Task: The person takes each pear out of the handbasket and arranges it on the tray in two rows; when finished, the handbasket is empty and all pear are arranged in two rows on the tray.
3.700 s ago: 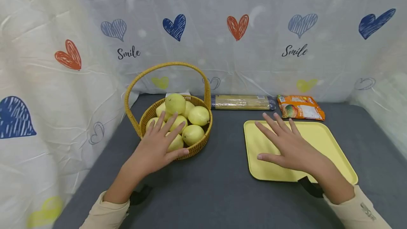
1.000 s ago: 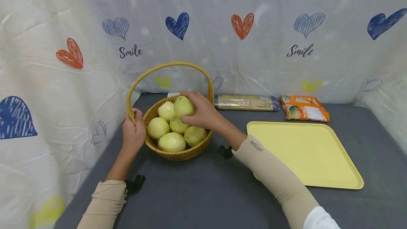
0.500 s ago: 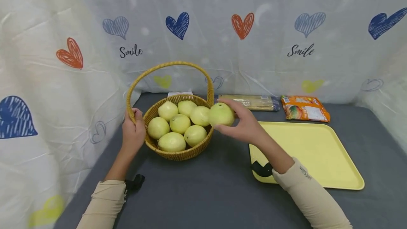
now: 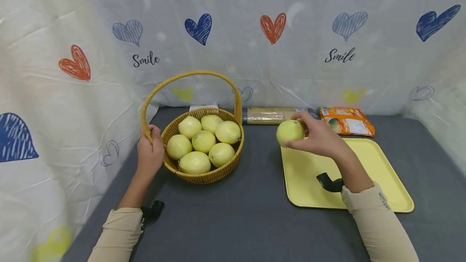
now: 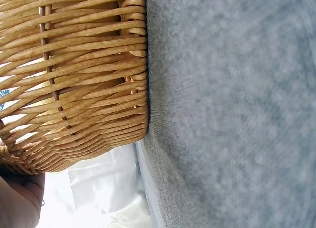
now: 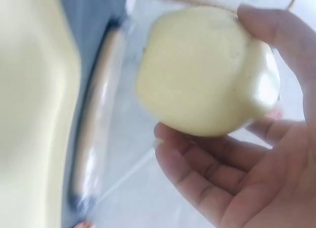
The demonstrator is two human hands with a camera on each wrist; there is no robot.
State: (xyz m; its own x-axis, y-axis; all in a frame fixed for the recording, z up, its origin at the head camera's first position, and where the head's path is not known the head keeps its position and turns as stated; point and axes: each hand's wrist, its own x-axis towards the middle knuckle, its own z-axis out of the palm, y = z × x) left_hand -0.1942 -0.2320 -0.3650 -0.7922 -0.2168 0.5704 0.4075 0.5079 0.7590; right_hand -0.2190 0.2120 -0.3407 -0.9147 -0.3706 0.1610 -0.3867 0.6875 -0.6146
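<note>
My right hand (image 4: 320, 136) grips a round, pale yellow-green fruit (image 4: 290, 132) above the left back corner of a yellow tray (image 4: 309, 197). In the right wrist view, the thumb and curled fingers (image 6: 197, 176) hold this smooth, glossy fruit (image 6: 202, 70) from opposite sides. The left hand (image 4: 150, 153) holds the lower left end of the handle on a wicker basket (image 4: 204, 178). Several similar fruits (image 4: 194, 162) lie inside the basket. The left wrist view shows the woven basket wall (image 5: 74, 85) close up, with part of the left hand (image 5: 19, 198) at the lower edge.
Behind the tray lie a long clear-wrapped pack of thin sticks (image 4: 267, 116) and an orange packet (image 4: 349, 121). A white item (image 4: 204, 107) shows behind the basket. Dark grey cloth (image 4: 233, 213) covers the table, and a heart-printed curtain (image 4: 233, 51) hangs behind.
The right hand took the top fruit from the basket and carried it right, over to the tray's edge. The left hand went from hovering before the basket to gripping its handle.
</note>
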